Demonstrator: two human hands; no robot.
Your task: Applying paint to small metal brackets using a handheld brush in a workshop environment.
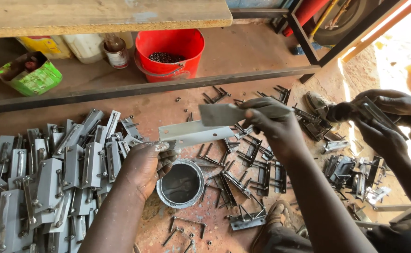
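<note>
My left hand (147, 164) grips one end of a grey-painted angled metal bracket (196, 133), holding it above an open tin of grey paint (182, 185). My right hand (273, 122) holds a grey paint-soaked rag or sponge (222, 114) against the bracket's upper edge. Paint smears my left fingers. To the left lies a big heap of grey painted brackets (50, 173). Unpainted dark metal brackets with bolts (247, 164) lie scattered on the ground to the right.
Another person's two hands (379, 117) at the right hold a dark metal piece. A red bucket (170, 51) with dark small parts, a small can (116, 51), white and yellow containers and a green box (29, 72) stand on a low shelf behind.
</note>
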